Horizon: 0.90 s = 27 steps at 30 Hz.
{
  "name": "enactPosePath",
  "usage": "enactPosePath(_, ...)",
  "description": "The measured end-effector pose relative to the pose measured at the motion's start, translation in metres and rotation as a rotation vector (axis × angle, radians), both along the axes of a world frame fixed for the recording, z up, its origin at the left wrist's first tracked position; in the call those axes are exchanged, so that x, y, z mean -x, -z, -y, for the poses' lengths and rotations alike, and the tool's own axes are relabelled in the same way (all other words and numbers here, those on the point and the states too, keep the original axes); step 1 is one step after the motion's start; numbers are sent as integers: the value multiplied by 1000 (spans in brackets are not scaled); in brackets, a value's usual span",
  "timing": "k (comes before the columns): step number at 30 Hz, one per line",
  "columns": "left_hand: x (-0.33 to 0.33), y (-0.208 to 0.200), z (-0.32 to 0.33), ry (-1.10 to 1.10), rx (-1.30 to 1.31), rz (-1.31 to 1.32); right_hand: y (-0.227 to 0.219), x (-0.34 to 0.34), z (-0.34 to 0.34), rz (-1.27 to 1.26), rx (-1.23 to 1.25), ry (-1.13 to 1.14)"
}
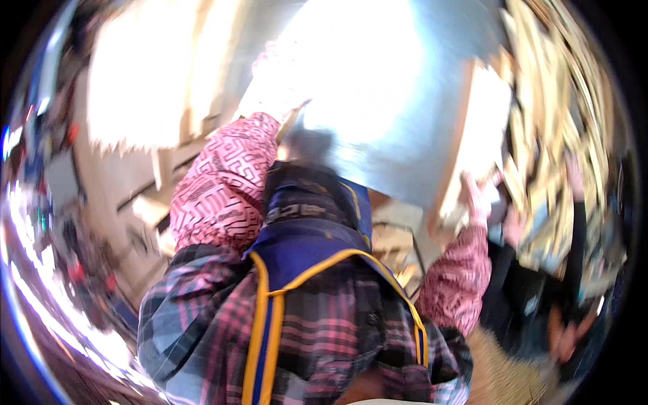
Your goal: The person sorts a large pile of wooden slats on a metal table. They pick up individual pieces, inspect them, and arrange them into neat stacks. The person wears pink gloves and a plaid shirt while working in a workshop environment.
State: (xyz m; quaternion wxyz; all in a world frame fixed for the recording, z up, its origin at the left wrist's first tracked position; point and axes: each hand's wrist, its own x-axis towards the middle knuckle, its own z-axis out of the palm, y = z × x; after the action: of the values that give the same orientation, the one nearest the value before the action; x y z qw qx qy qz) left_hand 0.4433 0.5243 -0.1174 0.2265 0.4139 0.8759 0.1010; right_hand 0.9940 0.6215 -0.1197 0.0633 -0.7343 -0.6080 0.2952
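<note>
Two hands are raised to one large pale board (385,101), which fills the upper middle of the head view and is washed out by glare over most of its face; its surface reads grey-blue where the glare fades, and a tan edge runs down its right side.

Next in size, the person's torso occupies the lower centre: a plaid shirt (202,317) in pink, grey and black, crossed by a blue strap with yellow trim (270,324); a dark blue padded piece (317,202) sits just below the board's lower edge.

Both sleeves are pink with a dark maze pattern; left sleeve (223,182) rises from the shoulder toward the board's left edge; right sleeve (455,277) rises toward its lower right corner.

Stacked timber offcuts (560,135) fill the right side, well behind the board; blurred, individual pieces cannot be told apart.

Left hand (273,84) lies at the board's left edge, touching it; glare hides the fingers, so whether it grips or merely presses cannot be told.

Right hand (476,196) is at the board's lower right corner, fingers wrapped on the tan edge, grasping it.

Board is held up in front of the chest, tilted, between the two hands; no table shows beneath it.
</note>
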Motion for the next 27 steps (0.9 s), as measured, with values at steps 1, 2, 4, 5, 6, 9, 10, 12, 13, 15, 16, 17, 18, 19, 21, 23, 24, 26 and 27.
enactPosePath(1, 20, -3, 8, -46, -1, -43, -12, 11, -1, 144, 66, 20)
enactPosePath(2, 35, -6, 20, -102, 4, -84, -14, 20, -5, 263, 126, 41)
enactPosePath(4, 35, -20, 31, -161, -30, -157, -2, 14, 3, -37, -62, 18)
enactPosePath(5, 22, -29, 34, -168, -55, -203, 3, 24, 4, -80, -18, 68)
enactPosePath(6, -5, -28, 37, -169, -93, -241, -5, 49, 5, -102, 20, 114)
enactPosePath(9, -130, 65, 40, 128, -521, -138, -10, 114, 15, -406, 5, 24)
enactPosePath(10, -148, 29, 19, 122, -242, 118, -2, 126, 11, -371, -29, 3)
enactPosePath(12, -154, 2, -7, 51, -32, 444, 6, 174, 5, -486, 52, -91)
enactPosePath(13, -160, 4, -14, 18, -17, 454, 6, 199, 4, -500, 72, -130)
enactPosePath(15, -123, -16, -26, 89, 61, 567, 6, 237, 10, -609, 167, -87)
enactPosePath(16, -110, 2, -15, 1, 21, 510, 4, 263, 13, -681, 278, -97)
enactPosePath(17, -96, 1, -13, 31, -14, 528, 16, 271, 11, -757, 269, 39)
enactPosePath(18, -85, -2, -8, 61, -48, 547, 23, 274, 10, -687, 283, 32)
enactPosePath(19, -82, 0, -4, 85, -57, 521, 26, 278, 10, -609, 304, 27)
enactPosePath(21, -83, -1, 10, 28, -109, 467, 38, 280, 14, -550, 300, -39)
enactPosePath(23, -86, 7, 15, -31, -277, 595, 32, 274, 15, -522, 265, -84)
enactPosePath(24, -83, 21, 31, -133, -404, 734, 19, 288, 25, -479, 299, -123)
enactPosePath(26, -72, 43, 58, -277, -588, 857, 18, 320, 48, -507, 320, -146)
enactPosePath(27, -57, 31, 63, -172, -483, 721, 23, 327, 55, -429, 237, -203)
